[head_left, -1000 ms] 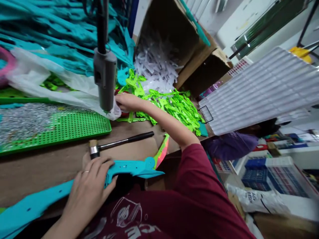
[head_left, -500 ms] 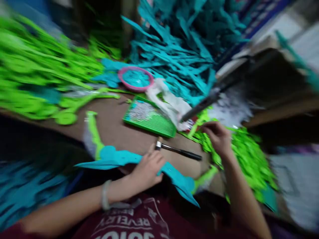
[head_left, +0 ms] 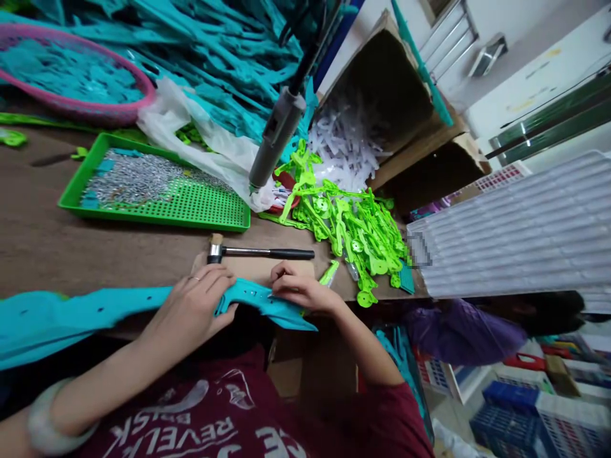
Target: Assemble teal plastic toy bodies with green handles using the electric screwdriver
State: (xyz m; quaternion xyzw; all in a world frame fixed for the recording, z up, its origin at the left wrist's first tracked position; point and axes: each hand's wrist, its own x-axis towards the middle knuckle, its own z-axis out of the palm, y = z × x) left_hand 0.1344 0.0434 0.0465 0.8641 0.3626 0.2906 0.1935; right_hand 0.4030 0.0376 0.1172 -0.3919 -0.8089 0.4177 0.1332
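Left hand clasps a blue part along the table edge; right hand, fingers bent, is at one end (pinch unclear). A hammer lies beyond; a grey tool hangs by the green tray.

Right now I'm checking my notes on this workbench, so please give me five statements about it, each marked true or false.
1. The left hand holds the long blue part. True.
2. The right hand grips the handle of the hammer. False: the right hand is at the long blue part, and the hammer lies beyond it.
3. The green tray holds small silvery pieces. True.
4. The pink basket is filled with white strips. False: the pink basket holds blue pieces.
5. A pale bracelet circles the left wrist. True.
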